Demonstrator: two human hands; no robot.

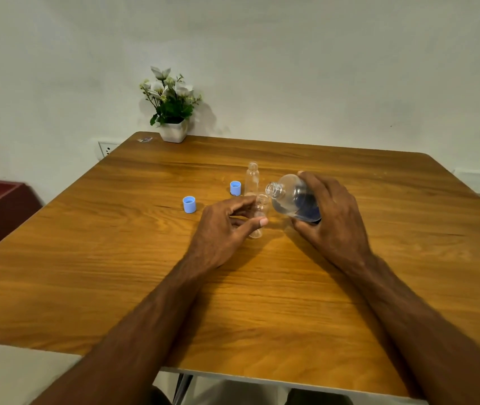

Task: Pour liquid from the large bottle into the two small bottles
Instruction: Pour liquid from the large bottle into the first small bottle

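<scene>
- Your right hand (331,217) grips a large clear plastic bottle with a dark blue label (293,198), tilted so its open mouth points left, just above a small bottle.
- Your left hand (224,229) pinches that small clear plastic bottle (260,213) between thumb and fingers; it stands on the wooden table (116,273).
- Just beyond your left fingertips stands a second small clear bottle (252,178), uncapped.
- Two light blue caps (189,204) sit left of and beyond your left hand.
</scene>
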